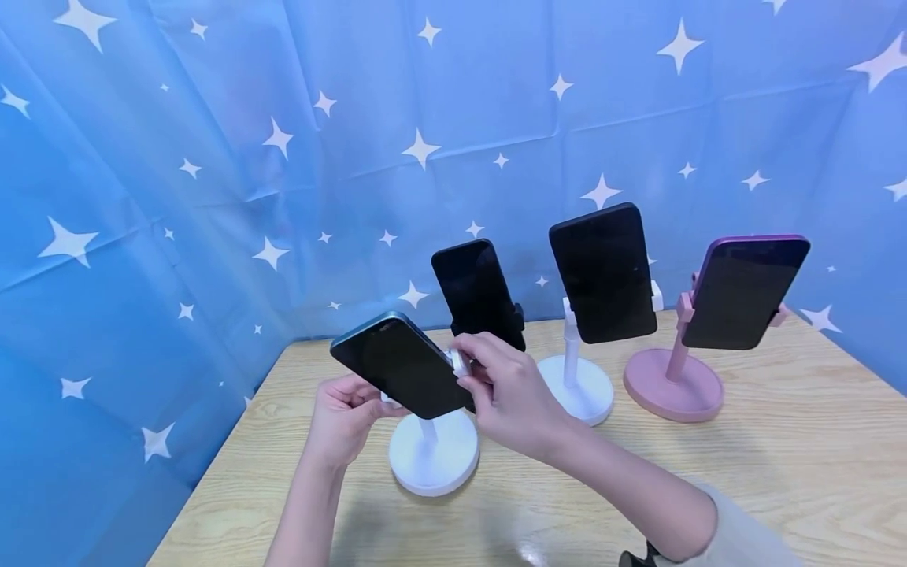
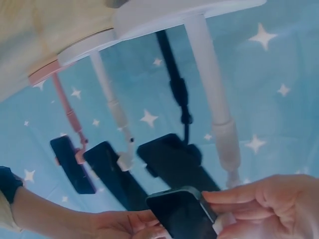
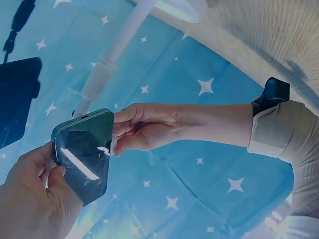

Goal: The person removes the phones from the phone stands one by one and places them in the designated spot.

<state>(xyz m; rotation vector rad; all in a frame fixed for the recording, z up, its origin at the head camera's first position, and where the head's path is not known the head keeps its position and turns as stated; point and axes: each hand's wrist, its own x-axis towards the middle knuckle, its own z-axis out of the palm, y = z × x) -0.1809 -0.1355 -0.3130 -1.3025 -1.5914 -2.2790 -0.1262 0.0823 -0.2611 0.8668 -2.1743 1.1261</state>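
Note:
A phone with a teal edge (image 1: 404, 362) sits tilted in the holder of the nearest white phone stand (image 1: 434, 457), its dark screen facing me. At the phone's right edge my right hand (image 1: 513, 394) pinches the white clamp arm (image 1: 460, 363) between thumb and fingers. On the opposite edge my left hand (image 1: 347, 417) pinches the holder's other white clamp (image 2: 224, 221), mostly covered in the head view. The right wrist view shows the phone (image 3: 82, 154) between both hands, with the stand's white pole (image 3: 122, 45) behind it.
Behind and to the right stand a phone in a black holder (image 1: 478, 287), one on a white stand (image 1: 605, 272) and a purple-edged phone (image 1: 747, 291) on a pink stand (image 1: 673, 386). A blue star-patterned curtain (image 1: 212, 260) hangs behind the wooden table (image 1: 801, 425).

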